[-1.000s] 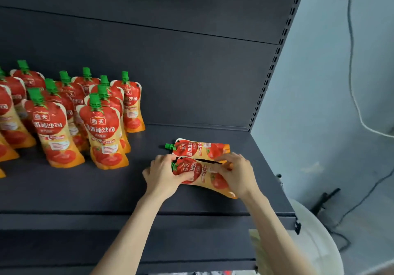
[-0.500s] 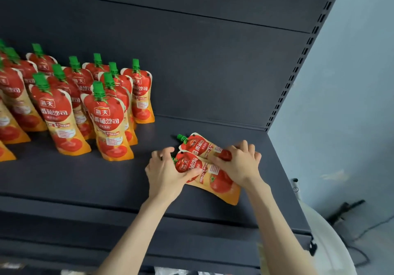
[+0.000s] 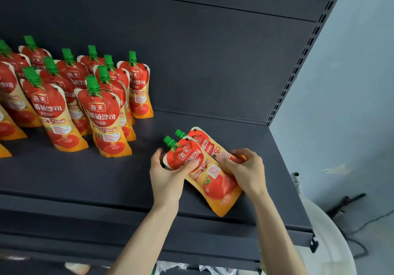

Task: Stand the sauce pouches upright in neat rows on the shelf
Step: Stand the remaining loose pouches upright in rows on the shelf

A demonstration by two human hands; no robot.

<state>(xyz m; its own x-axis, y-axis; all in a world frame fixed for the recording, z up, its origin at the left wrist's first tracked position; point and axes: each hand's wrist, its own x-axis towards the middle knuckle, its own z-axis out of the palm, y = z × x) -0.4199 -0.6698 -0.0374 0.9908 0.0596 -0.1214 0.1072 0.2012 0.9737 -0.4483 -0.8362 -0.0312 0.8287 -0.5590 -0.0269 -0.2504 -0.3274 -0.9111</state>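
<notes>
Two red and orange sauce pouches with green caps are tilted over the dark shelf (image 3: 85, 174) at the right. My left hand (image 3: 168, 172) grips the near pouch (image 3: 204, 174) around its red top. My right hand (image 3: 245, 168) holds the far pouch (image 3: 204, 142) at its lower part, fingers across both pouches. The near pouch's orange base points toward the shelf's front edge. Several more pouches (image 3: 102, 112) stand upright in rows at the left, caps up.
The dark back panel (image 3: 213, 61) rises behind the shelf. A slotted upright (image 3: 298, 61) marks the shelf's right end, with a pale wall (image 3: 341, 104) beyond. A white round object (image 3: 332, 253) sits below right. Bare shelf lies between the standing rows and my hands.
Both hands have tipped the two pouches from lying flat to angled, caps rising up and left. The view has shifted, so the standing rows sit further right in frame.
</notes>
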